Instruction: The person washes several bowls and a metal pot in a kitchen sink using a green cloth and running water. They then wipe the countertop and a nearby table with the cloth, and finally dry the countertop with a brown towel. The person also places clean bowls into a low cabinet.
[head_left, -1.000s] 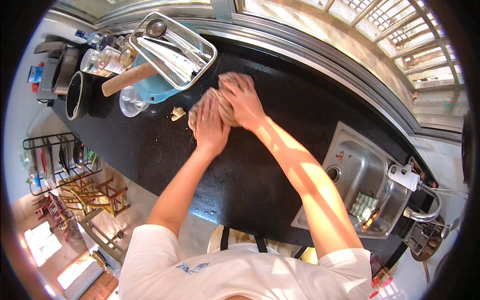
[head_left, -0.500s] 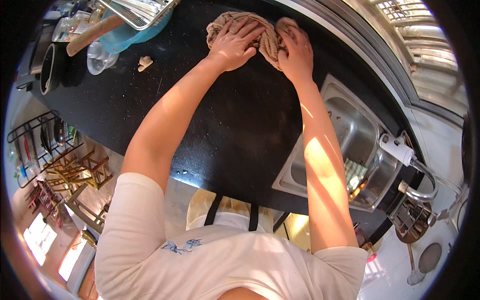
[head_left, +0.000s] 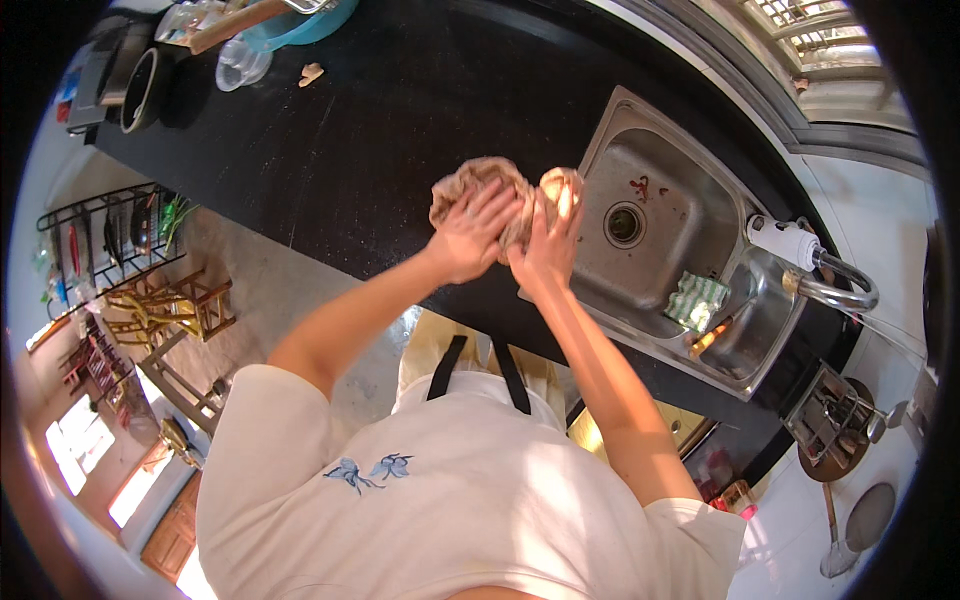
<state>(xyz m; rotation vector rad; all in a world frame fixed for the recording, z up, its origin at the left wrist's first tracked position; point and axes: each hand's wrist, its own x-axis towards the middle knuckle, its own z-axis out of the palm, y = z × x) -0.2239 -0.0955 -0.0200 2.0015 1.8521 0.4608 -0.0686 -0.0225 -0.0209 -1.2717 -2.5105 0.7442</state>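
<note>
Nearest, both hands are bunched around a crumpled brown cloth rag (head_left: 480, 180) at the counter edge just left of the stainless steel sink (head_left: 700, 240). The left hand (head_left: 470, 235) curls over the rag's near side with fingers spread across it; the right hand (head_left: 548, 245) grips the rag's right end, closest to the sink rim. The rag looks soft, limp and light, probably damp, so it should gather best in a full fist rather than by a corner. In the sink's right end lies a green-and-white checked scrub pad (head_left: 697, 298). Past the sink's right rim stands a white-bodied tap with curved metal spout (head_left: 810, 260). Far left of the sink, across the black stone counter (head_left: 330, 130), sits a clear plastic cup (head_left: 240, 68).
</note>
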